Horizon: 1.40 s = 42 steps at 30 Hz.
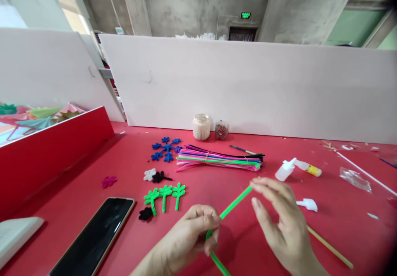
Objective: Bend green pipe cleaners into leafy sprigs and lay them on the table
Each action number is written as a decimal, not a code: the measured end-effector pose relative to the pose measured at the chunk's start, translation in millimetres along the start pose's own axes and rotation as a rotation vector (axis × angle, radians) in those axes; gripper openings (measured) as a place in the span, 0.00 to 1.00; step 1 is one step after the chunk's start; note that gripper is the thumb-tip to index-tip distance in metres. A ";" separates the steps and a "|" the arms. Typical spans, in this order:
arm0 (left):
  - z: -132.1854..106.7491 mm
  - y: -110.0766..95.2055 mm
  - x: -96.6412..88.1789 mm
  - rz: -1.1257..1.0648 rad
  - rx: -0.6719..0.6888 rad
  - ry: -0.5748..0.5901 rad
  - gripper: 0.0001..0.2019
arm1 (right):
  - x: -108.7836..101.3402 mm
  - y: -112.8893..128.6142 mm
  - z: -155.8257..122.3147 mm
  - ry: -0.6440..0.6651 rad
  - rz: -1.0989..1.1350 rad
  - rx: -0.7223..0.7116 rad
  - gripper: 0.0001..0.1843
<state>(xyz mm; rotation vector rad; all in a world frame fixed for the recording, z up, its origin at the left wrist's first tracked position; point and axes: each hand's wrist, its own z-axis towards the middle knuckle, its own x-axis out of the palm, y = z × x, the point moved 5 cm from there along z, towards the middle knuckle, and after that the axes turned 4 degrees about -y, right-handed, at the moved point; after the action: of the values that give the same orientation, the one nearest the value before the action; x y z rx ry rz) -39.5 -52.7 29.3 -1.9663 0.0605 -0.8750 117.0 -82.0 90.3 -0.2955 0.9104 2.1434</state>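
A bright green pipe cleaner [236, 202] is bent where it passes through my left hand [195, 232]. The thumb and fingers of that hand pinch it, and its lower end hangs below, running out of view. My right hand [281, 216] is at the upper end, fingertips by the tip and thumb held well apart from them. To the left of my hands lie several green pipe-cleaner leaf shapes [165, 192], a black flower [145, 214], a white flower [149, 174] and a second black one [159, 177]. Behind them is a blue branching piece [167, 148].
A banded bundle of coloured pipe cleaners [220, 159] lies ahead. Behind it stand a glass jar [201, 127] and a small container [221, 130]. Glue bottles [284, 170], a white scoop [308, 204] and a wooden stick [330, 247] lie right, a phone [96, 234] left.
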 end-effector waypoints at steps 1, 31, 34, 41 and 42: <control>-1.4 -0.4 0.8 0.040 -0.036 0.013 0.11 | 1.9 12.8 1.0 0.083 -0.053 -0.109 0.17; 1.8 -7.9 -3.1 0.228 0.094 -0.193 0.12 | 54.9 -6.5 -20.6 0.511 0.590 0.724 0.14; 3.1 -6.0 -2.7 0.256 0.102 -0.196 0.12 | 49.2 -23.2 -16.4 0.299 0.519 0.753 0.14; 7.4 10.6 -4.2 0.144 0.016 -0.150 0.12 | 36.3 -49.7 -10.9 -0.004 0.475 0.815 0.15; 7.2 11.5 -3.5 0.120 0.015 -0.148 0.12 | 35.4 -50.8 -10.5 -0.019 0.479 0.814 0.15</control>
<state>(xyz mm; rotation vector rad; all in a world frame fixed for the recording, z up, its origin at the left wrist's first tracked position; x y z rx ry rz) -34.4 -52.3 16.3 -1.9864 0.0843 -0.6488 129.6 -46.5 40.0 0.3869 1.8790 1.9578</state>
